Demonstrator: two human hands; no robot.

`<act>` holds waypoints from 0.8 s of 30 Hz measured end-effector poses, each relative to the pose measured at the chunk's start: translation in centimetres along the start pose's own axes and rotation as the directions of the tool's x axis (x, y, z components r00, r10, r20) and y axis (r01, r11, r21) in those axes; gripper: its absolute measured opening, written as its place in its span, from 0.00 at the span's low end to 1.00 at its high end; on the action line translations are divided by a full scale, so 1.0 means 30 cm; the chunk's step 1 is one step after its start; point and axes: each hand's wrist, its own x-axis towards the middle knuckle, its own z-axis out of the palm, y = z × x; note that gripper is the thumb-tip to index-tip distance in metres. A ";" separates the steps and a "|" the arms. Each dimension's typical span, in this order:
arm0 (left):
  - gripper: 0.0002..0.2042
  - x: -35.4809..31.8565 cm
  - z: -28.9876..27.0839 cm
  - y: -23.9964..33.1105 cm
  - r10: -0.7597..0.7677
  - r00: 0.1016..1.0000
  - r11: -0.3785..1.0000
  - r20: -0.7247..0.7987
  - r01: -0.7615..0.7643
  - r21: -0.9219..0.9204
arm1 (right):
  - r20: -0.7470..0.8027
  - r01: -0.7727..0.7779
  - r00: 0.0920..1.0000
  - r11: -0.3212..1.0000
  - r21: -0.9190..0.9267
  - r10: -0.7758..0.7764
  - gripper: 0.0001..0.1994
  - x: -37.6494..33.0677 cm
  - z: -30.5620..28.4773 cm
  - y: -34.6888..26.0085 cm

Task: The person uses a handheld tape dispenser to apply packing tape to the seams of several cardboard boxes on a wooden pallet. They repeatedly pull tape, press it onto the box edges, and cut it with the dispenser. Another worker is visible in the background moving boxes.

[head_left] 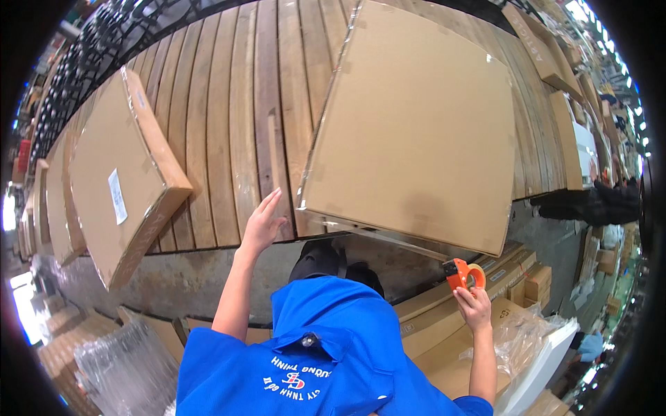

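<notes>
A large flat cardboard box [423,132] lies on the slatted wooden table, its near edge facing me. Clear tape shows along its left edge and corners. My right hand [475,307] is closed around an orange tape dispenser [456,273] with a roll of tape on it, just below the box's near right corner. My left hand [261,225] is raised near the table's front edge, left of the box's near left corner. Its fingers are stretched out and hold nothing.
Another flat box [118,173] with a white label sits at the left, jutting past the table edge. The slatted table [215,125] runs across in front. Cartons [510,274] and plastic-wrapped goods [128,357] stand behind me. Someone in dark clothing [596,204] is at the right.
</notes>
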 end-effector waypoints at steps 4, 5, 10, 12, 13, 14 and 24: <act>0.31 0.009 0.087 0.015 0.066 0.998 0.992 -0.014 -0.064 0.107 | -0.067 0.038 0.997 0.999 0.024 -0.037 0.17 -0.037 0.051 0.042; 0.30 -0.010 0.114 0.030 0.059 0.997 0.993 -0.041 -0.054 0.110 | -0.070 0.042 0.997 0.998 0.037 -0.039 0.17 -0.044 0.060 0.049; 0.20 -0.004 0.210 0.045 0.106 0.968 0.991 -0.228 -0.083 0.110 | -0.102 0.090 0.992 0.989 0.120 -0.078 0.22 -0.059 0.118 0.099; 0.12 -0.018 0.236 0.029 0.091 0.952 0.994 -0.293 -0.072 0.076 | -0.113 0.102 0.990 0.987 0.127 -0.088 0.22 -0.054 0.133 0.122; 0.11 -0.022 0.245 0.020 0.078 0.950 0.996 -0.301 -0.064 0.057 | -0.116 0.111 0.989 0.986 0.127 -0.096 0.22 -0.052 0.136 0.133; 0.10 -0.020 0.250 0.008 0.065 0.949 0.998 -0.308 -0.056 0.037 | -0.119 0.125 0.987 0.987 0.104 -0.112 0.22 -0.054 0.137 0.140; 0.07 -0.030 0.349 -0.017 -0.262 0.875 0.917 -0.407 0.095 -0.387 | -0.195 0.168 0.971 0.978 0.125 -0.142 0.21 -0.037 0.170 0.216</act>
